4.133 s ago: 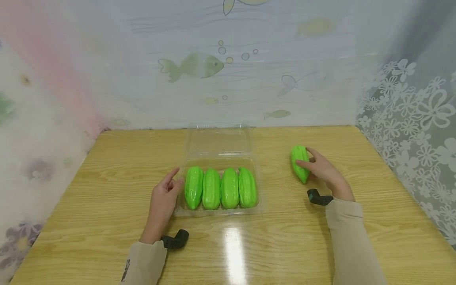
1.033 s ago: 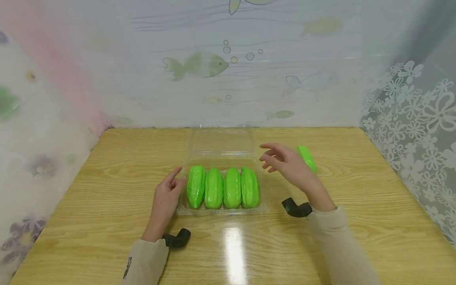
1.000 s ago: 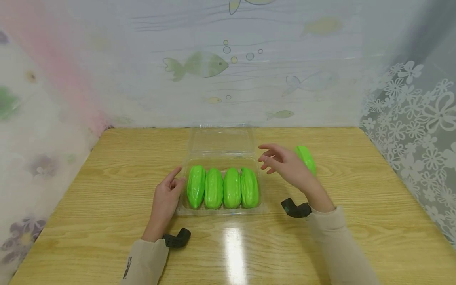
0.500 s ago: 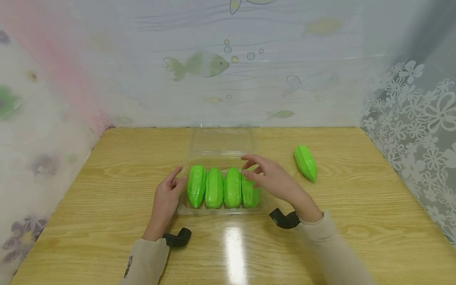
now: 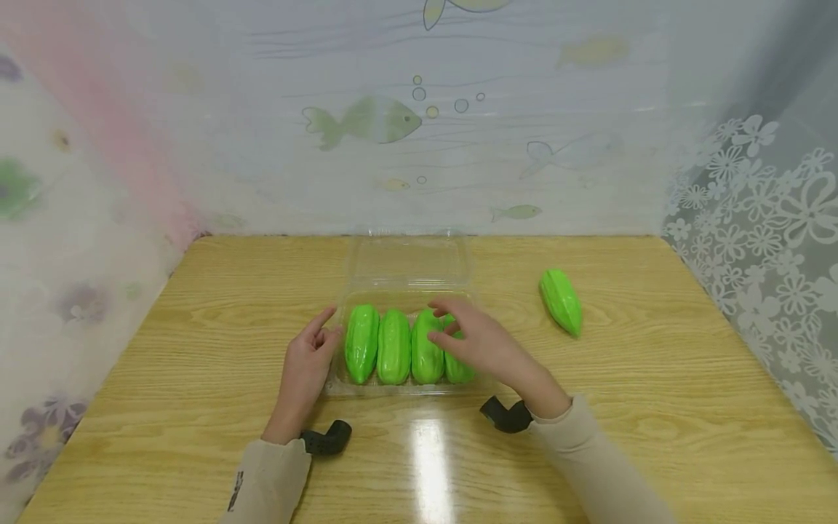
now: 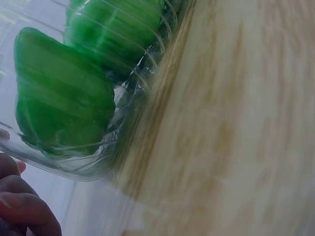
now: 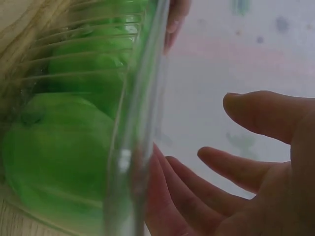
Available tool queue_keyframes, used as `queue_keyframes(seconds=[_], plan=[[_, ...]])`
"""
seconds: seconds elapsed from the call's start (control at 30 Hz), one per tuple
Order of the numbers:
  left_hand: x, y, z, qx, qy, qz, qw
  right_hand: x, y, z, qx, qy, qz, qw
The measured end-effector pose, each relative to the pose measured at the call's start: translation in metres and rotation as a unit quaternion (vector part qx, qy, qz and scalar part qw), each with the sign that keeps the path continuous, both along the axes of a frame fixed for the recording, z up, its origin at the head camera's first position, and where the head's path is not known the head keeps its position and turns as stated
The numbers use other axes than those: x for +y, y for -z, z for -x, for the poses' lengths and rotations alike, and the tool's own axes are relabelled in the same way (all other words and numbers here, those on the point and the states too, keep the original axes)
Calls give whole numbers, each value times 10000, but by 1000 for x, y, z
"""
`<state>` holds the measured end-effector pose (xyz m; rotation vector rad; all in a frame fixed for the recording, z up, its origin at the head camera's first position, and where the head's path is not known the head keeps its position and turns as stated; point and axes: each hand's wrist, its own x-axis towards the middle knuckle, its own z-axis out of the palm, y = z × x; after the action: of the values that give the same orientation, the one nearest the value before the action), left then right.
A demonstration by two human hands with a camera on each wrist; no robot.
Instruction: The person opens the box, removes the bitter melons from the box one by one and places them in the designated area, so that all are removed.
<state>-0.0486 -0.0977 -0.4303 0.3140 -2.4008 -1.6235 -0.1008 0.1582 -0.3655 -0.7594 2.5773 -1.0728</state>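
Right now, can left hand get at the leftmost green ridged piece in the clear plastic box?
Probably yes: left hand is beside the green piece, the lid of the box is open, and only its side wall intervenes.

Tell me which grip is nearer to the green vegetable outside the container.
Right. The right grip is over the container, left of that green vegetable; the left grip is farther, at the container's left side.
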Motion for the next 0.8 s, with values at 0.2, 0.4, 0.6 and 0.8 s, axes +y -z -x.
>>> queue_keyframes(seconds=[0.2, 0.4, 0.6, 0.8], plan=[[0, 0, 0, -54, -28, 15, 10000, -2, 3, -3, 254, -23, -220, 9994], [0, 0, 0, -45, -38, -30, 10000, -7, 5, -5, 502, -41, -633, 9967], [1, 2, 2, -34, 34, -137, 9999, -10, 7, -10, 887, 110, -1221, 9885], [0, 1, 1, -79, -38, -173, 9998, -13, 7, -10, 1084, 89, -1535, 9821]])
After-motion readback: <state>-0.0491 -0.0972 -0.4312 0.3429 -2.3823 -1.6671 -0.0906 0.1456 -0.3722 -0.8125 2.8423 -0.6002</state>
